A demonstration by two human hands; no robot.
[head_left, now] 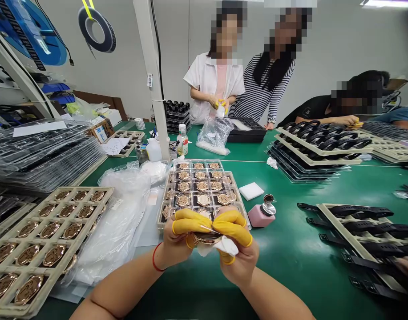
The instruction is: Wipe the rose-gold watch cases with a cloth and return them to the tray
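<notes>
My left hand [180, 238] and my right hand [239, 244], both in yellow finger cots, are closed on a rose-gold watch case [207, 240] between them. It is tilted, with its dark edge towards me, and the fingers hide much of it. A crumpled white wipe [227, 245] is pinched under the case in my right hand, and some of it shows below the case. Thumbs and fingertips meet over the top edge, near a thin pale strip that I cannot make out. Just beyond my hands, a clear tray [192, 180] holds several similar cases.
A beige tray [105, 195] of watch cases and plastic bags [123, 231] lie to the left. On the right are a pink pump bottle [262, 216], a white pad [251, 191] and trays of black straps [364, 224]. Co-workers [217, 84] are across the green table [290, 271].
</notes>
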